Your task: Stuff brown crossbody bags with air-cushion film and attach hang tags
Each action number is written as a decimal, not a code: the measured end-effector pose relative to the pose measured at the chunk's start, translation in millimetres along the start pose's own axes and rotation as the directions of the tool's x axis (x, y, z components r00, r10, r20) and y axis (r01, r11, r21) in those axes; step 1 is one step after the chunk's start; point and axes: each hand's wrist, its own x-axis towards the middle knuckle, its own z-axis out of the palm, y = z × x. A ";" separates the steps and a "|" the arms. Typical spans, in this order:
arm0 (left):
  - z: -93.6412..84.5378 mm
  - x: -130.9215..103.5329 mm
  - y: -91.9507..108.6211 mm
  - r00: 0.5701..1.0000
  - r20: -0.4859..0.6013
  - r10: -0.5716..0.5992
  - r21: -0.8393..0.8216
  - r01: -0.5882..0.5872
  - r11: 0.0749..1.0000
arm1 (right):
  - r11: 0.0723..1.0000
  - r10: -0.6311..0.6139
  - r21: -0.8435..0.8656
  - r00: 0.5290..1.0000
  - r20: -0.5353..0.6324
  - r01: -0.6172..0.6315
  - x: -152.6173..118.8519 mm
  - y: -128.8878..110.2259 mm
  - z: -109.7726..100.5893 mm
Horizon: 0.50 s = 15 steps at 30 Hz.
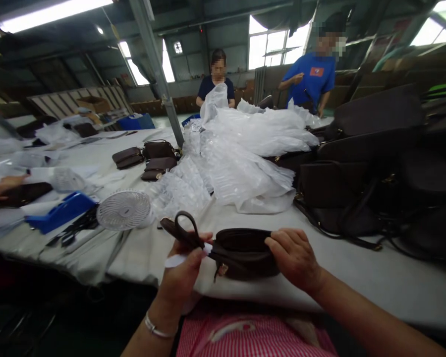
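Observation:
A small dark brown bag (245, 265) lies at the table's front edge with its top opening gaping toward me. My right hand (295, 258) grips the bag's right end, thumb and fingers closed on the rim. At its left end, my left hand (186, 267) is closed around the bag's looped strap (186, 230) and a piece of white paper or tag (175, 261). A small metallic charm (223, 269) hangs at the bag's front left. The inside of the bag is too dark to make out.
Clear plastic bags (245, 153) are heaped ahead. Dark bags (334, 193) pile up at right. Several small brown bags (159, 168), a white fan (124, 209) and a blue holder (61, 212) stand left. A co-worker's hand (3, 191) is at far left; two people are across the table.

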 end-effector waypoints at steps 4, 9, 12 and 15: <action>2.6 -24.1 -0.2 0.837 0.519 0.176 0.415 -0.426 0.804 | 0.994 0.079 -0.066 0.995 -0.055 -0.083 -24.0 5.2 2.1; 16.5 -28.5 -20.4 0.512 0.850 0.125 0.466 -0.840 0.277 | 0.987 0.092 -0.131 0.995 -0.034 -0.096 -61.0 16.7 -2.2; 17.4 -25.7 -46.5 0.501 0.860 0.096 0.486 -0.862 0.142 | 0.985 0.095 -0.147 0.995 0.018 -0.091 -81.6 24.3 -3.6; 13.6 -25.5 -67.2 0.537 0.843 0.042 0.533 -0.843 0.077 | 0.993 0.076 -0.097 0.993 0.093 -0.067 -93.7 28.5 -9.1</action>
